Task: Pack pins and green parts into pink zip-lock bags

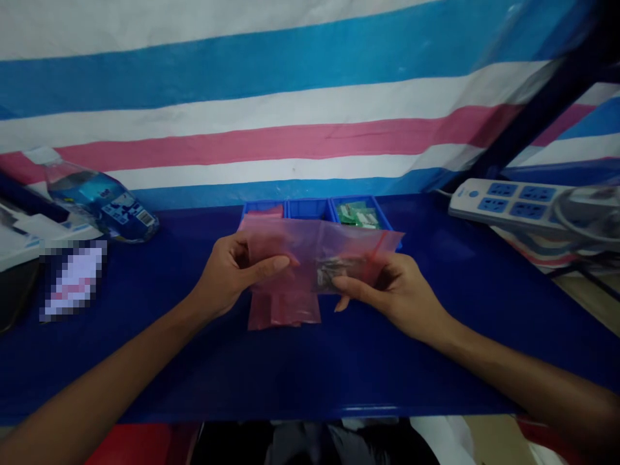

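A pink translucent zip bag (310,248) is stretched sideways between my hands above the table. My left hand (225,274) pinches its left end, the thumb lying across the front. At the other end, near the red zip strip, my right hand (407,297) grips it with the thumb beside a dark clump (334,271) inside the bag. What the clump is made of is too blurred to tell. Below the held bag, more pink bags (285,313) lie flat on the table. Just behind it stand blue bins (382,213), partly hidden; one contains green-and-white packets (359,215), another pink bags.
A plastic bottle (116,200) leans at the back left, near white items (43,232) and a blurred-out patch. On the right sits a white power strip (513,200) with a cable. A striped sheet (290,97) hangs behind the blue table (194,381).
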`<state>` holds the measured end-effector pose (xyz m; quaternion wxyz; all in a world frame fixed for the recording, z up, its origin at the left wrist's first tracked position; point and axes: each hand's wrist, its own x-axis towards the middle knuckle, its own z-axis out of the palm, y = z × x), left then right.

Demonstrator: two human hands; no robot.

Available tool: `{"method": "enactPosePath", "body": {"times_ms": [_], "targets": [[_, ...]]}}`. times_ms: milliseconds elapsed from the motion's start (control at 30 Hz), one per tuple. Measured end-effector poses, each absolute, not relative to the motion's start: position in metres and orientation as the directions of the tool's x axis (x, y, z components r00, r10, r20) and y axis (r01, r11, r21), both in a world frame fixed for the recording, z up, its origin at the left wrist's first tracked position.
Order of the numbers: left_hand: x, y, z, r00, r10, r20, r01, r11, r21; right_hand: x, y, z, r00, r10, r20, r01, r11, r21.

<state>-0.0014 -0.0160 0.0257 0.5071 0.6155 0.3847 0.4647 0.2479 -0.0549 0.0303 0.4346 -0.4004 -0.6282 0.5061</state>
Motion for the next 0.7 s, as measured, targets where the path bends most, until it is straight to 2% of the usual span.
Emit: {"method": "enactPosePath", "body": {"times_ms": [167, 333, 467, 700], "targets": [[0.001, -0.025, 0.031, 0.242, 0.929, 0.279, 0.135, -0.317, 0.939, 0.252, -0.055, 0.03, -0.2, 0.968, 0.148, 0.055, 0.162, -0.985], [0.003, -0.03, 0.025, 0.237, 0.931, 0.278, 0.177, -0.322, 0.93, 0.248, -0.057, 0.028, -0.214, 0.972, 0.093, 0.174, 0.132, -0.976], [0.003, -0.028, 0.019, 0.21, 0.932, 0.296, 0.132, -0.328, 0.936, 0.249, -0.056, 0.032, -0.159, 0.978, 0.137, 0.206, 0.169, -0.964], [0.005, -0.025, 0.019, 0.131, 0.926, 0.354, -0.007, -0.356, 0.934, 0.255, -0.053, 0.03, -0.131, 0.964, 0.23, 0.157, 0.25, -0.956]]}}
